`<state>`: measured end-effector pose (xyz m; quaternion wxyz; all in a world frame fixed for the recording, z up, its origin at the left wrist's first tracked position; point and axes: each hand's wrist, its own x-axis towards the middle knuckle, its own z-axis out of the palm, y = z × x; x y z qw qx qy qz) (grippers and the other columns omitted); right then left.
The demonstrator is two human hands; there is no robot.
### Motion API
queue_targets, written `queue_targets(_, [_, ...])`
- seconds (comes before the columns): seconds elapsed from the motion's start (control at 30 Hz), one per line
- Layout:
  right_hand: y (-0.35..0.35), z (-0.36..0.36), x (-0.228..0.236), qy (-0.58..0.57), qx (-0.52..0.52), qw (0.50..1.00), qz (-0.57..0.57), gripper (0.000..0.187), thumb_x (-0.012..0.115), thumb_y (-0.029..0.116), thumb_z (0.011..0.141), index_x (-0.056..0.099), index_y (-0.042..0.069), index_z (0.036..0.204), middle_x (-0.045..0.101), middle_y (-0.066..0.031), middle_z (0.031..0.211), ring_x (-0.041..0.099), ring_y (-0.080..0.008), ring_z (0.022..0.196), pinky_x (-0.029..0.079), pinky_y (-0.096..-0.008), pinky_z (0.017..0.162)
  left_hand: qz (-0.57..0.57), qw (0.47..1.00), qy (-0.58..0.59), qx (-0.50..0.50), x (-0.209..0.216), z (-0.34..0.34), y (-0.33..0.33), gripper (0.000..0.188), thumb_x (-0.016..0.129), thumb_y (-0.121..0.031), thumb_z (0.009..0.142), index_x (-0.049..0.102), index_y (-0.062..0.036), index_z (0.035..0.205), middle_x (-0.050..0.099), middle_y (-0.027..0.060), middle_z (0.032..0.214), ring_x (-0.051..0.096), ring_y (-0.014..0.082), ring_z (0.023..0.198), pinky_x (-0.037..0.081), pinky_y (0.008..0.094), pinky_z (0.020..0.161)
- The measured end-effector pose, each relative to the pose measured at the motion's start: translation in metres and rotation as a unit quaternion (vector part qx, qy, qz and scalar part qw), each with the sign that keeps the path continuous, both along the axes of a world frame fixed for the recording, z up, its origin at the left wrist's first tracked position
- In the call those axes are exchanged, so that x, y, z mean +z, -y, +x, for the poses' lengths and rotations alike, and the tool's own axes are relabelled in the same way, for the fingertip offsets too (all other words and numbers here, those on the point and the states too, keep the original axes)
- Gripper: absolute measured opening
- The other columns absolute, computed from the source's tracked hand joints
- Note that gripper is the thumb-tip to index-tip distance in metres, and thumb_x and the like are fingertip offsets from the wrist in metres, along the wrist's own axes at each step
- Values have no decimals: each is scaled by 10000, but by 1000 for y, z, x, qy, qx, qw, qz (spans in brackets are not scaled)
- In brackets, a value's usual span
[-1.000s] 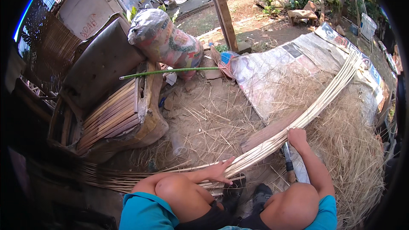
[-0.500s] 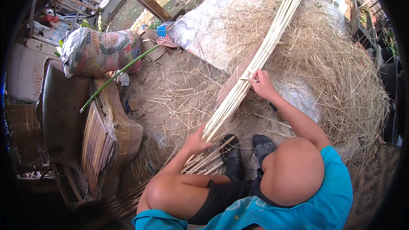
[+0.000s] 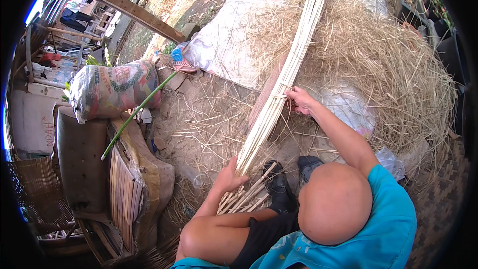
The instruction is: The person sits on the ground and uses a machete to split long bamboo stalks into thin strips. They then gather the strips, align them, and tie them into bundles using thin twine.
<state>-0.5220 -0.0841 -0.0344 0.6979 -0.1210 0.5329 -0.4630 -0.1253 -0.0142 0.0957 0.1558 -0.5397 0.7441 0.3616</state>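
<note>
We judge the step in hand to be holding the bundle (image 3: 271, 112) together: pale strips slanting over the plank (image 3: 259, 105), from near our left shoe (image 3: 279, 189) up past the straw (image 3: 398, 84). Our left hand (image 3: 229, 178) cups its lower left side; some fingers are hidden, so we cannot tell how tightly it closes. Our right hand (image 3: 300, 100) pinches a cross strip (image 3: 280, 96) at the right edge. The next move seems to call for a steady left hand and a firm pinch.

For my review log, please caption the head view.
Left hand and right hand on a long bundle of pale strips beside heaped shavings.
</note>
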Motion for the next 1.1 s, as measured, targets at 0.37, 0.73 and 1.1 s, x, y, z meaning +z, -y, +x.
queue_targets(0.37, [0, -67, -3, -214, 187, 958, -37, 227, 558, 255, 996, 611, 46, 924, 666, -35, 820, 572, -99, 574, 454, -262, 485, 6, 1000, -11, -8, 13, -1, 8, 1002, 795, -387, 733, 330, 54, 1502, 557, 350, 1350, 555, 465, 1265, 441, 454, 1078])
queue_targets(0.73, [20, -88, -7, -658, 338, 666, -96, 395, 498, 346, 1039, 706, 34, 915, 486, 4, 643, 424, -116, 533, 409, -287, 494, -3, 1000, -6, -21, 7, -2, 10, 1018, 786, -438, 740, 323, 46, 1507, 559, 338, 1358, 565, 455, 1259, 445, 456, 1072])
queue_targets(1.1, [28, -67, 24, -598, 317, 728, -110, 401, 474, 333, 1042, 636, -34, 1038, 650, -113, 866, 630, -255, 807, 506, -435, 767, -15, 1000, -4, 15, 10, 2, 0, 924, 782, -408, 750, 369, -11, 1475, 593, 307, 1327, 579, 452, 1234, 450, 474, 1044])
